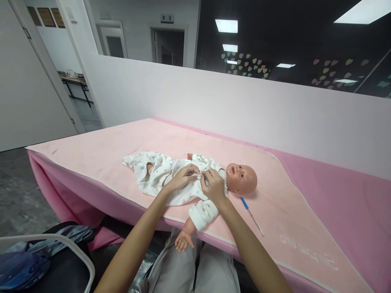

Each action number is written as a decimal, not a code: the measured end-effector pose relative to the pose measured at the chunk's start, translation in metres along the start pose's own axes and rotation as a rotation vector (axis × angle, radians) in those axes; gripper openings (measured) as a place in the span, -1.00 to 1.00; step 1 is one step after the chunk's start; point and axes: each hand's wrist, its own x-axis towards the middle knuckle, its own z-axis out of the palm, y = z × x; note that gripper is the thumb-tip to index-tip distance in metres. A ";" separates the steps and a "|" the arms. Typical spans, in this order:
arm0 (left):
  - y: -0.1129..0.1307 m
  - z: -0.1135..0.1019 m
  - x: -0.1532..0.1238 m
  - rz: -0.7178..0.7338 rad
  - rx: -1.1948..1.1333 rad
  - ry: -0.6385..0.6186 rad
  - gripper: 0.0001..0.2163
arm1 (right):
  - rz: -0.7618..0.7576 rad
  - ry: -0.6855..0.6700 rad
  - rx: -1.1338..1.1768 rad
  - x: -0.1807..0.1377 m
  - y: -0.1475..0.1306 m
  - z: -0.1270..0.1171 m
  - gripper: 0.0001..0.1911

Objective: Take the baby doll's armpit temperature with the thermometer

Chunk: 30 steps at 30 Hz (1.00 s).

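- Both hands are working at the chest and belly of a white printed garment (182,194) that a doll (241,179) is wearing; the step in hand is looking like the handling of a small round fastener (199,177), though whether it is being done up or undone I cannot tell.
- The next move is probably calling for a light, steady pinch from both sides, with the fastener staying lined up between the fingertips and the cloth not being pulled hard against the doll.
- The left hand (183,176) is gripping the garment just beside the fastener, thumb and fingers coming together on the cloth.
- The right hand (214,185) is meeting it from the doll's head side, this grip also appearing to be pinching cloth; the fingers are partly hiding the exact contact.
- The fastener is showing in the narrow gap between the two grips, very near both.
- The doll is lying on its back on a peach mat (293,207) covering the worktop (351,195), its face turning toward the viewer's side, and one sleeved arm (203,213) is hanging over the near edge.
- A blue-ended stick (252,215) is lying near the doll's head, apart from both hands.
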 end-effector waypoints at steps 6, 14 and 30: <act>0.006 -0.003 -0.001 0.003 0.061 0.012 -0.85 | 0.007 -0.003 0.000 0.000 0.002 0.001 -0.86; 0.007 -0.002 -0.001 0.064 0.125 0.034 -0.88 | 0.012 -0.014 0.013 -0.001 0.002 0.001 -0.84; 0.004 -0.003 -0.002 0.071 0.123 -0.013 -0.90 | 0.011 -0.002 0.018 0.000 0.001 0.000 -0.83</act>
